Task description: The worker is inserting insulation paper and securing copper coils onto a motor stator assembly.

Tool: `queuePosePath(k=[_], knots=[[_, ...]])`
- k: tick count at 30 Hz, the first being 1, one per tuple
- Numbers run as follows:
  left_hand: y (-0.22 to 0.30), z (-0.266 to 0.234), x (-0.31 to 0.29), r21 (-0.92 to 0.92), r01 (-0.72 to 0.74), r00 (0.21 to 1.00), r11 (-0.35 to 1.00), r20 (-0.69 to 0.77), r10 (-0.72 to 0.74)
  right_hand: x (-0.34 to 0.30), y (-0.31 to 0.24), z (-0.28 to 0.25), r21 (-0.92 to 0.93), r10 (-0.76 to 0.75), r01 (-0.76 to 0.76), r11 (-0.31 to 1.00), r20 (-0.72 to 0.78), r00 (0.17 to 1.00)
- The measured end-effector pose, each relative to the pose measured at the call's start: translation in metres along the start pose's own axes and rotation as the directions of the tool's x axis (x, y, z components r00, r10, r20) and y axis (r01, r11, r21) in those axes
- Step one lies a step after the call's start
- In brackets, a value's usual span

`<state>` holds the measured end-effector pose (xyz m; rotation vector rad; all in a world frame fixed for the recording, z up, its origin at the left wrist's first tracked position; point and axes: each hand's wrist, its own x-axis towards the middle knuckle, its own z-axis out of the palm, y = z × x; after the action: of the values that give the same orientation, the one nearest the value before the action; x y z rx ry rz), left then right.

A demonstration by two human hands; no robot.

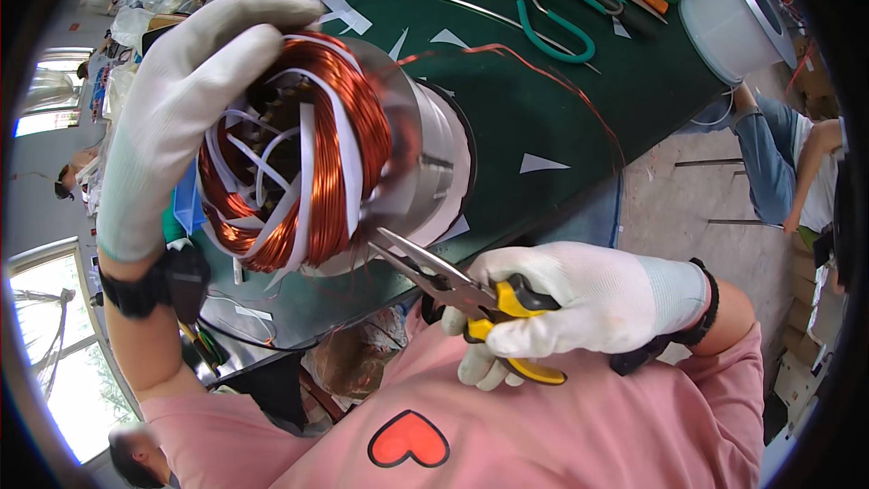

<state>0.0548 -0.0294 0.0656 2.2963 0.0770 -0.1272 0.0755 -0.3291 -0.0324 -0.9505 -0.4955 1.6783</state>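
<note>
A motor stator [330, 190] with copper windings, white insulation strips and a shiny metal body lies on its side on the green table, winding end toward me. My left hand [195, 95], in a white glove, is curled over the upper left of the windings and grips them. In my right hand [579, 299], also gloved, is a pair of long-nose pliers [434, 276] with yellow and black handles. Its jaws point up and left, their tips beside the lower right edge of the windings, where thin loose wires hang. Whether they pinch a wire, I cannot tell.
Scissors [561, 18] with teal handles and several tools lie along the table's far side. A loose copper wire [543, 77] runs across the green tabletop [652, 63] among white paper scraps. A white spool [735, 25] stands at the far right corner. Another person [778, 154] sits beyond, at right.
</note>
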Motion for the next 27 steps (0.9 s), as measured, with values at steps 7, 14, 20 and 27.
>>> queuePosePath(k=[7, 14, 20, 27], knots=[[-0.039, -0.007, 0.023, -0.252, -0.082, 0.974, 0.964, 0.183, 0.130, 0.009, -0.006, 0.010, 0.217, -0.056, 0.066, 0.974, -0.049, 0.997], [-0.031, 0.004, 0.010, -0.249, 0.020, 1.000, 0.968, 0.019, -0.015, 0.011, -0.004, 0.007, 0.218, -0.099, 0.116, 0.969, -0.086, 0.991], [-0.030, 0.009, 0.006, -0.251, 0.046, 0.998, 0.967, -0.020, -0.053, 0.014, -0.017, 0.018, 0.096, -0.135, 0.160, 0.983, -0.227, 0.964], [-0.028, 0.011, -0.002, -0.001, -0.114, 0.987, 0.993, -0.112, 0.114, 0.007, -0.090, 0.050, -0.860, -0.277, -0.439, 0.259, -0.502, 0.819]])
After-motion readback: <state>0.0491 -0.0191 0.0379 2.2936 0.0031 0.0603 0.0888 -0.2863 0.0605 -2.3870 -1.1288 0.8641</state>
